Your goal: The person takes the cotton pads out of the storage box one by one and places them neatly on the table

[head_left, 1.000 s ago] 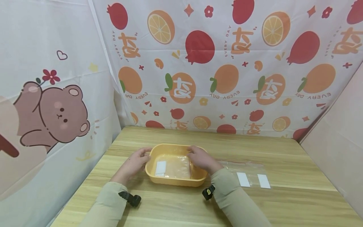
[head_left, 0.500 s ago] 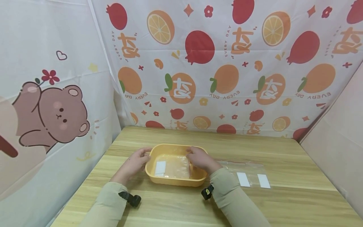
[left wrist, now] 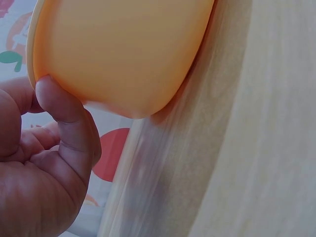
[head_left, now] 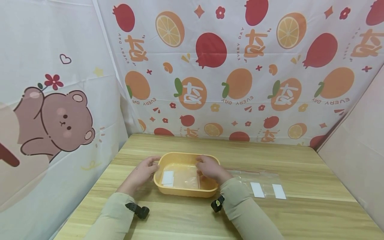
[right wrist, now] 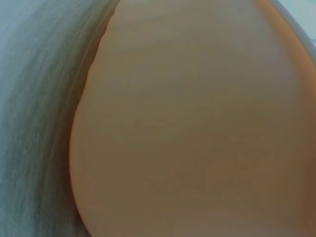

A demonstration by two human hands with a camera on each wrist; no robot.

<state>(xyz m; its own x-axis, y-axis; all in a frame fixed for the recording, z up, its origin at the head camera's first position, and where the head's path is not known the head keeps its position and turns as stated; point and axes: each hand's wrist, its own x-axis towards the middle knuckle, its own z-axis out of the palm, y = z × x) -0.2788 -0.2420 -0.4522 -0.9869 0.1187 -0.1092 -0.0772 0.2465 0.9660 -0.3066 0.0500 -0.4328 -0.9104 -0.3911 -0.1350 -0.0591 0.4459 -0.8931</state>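
Note:
A yellow plastic tub (head_left: 186, 193) with a raised rim sits on the table. My left hand (head_left: 146, 171) grips its left end; in the left wrist view, fingers (left wrist: 54, 98) meet the tub wall (left wrist: 123, 54) right by the rim. Flat inside the tub lies a clear zip bag (head_left: 184, 178) with a white label patch (head_left: 168, 178) at its left. Reaching over the tub's right side, my right hand (head_left: 210, 168) pinches the bag's red-striped zip edge with curled fingers. In the right wrist view the tub's outer wall (right wrist: 197, 123) fills most of the picture and hides that hand.
Right of the tub, clear zip bags with white label patches (head_left: 257, 189) (head_left: 279, 191) lie in an overlapping row on the wooden table (head_left: 318, 186). A fruit-print cloth (head_left: 210, 110) hangs behind, and a bear-print cloth (head_left: 66, 123) stands along the left side.
My right hand has slid slightly left inside the tub, and the zip bag has shifted left with it. The left hand and the tub stay put.

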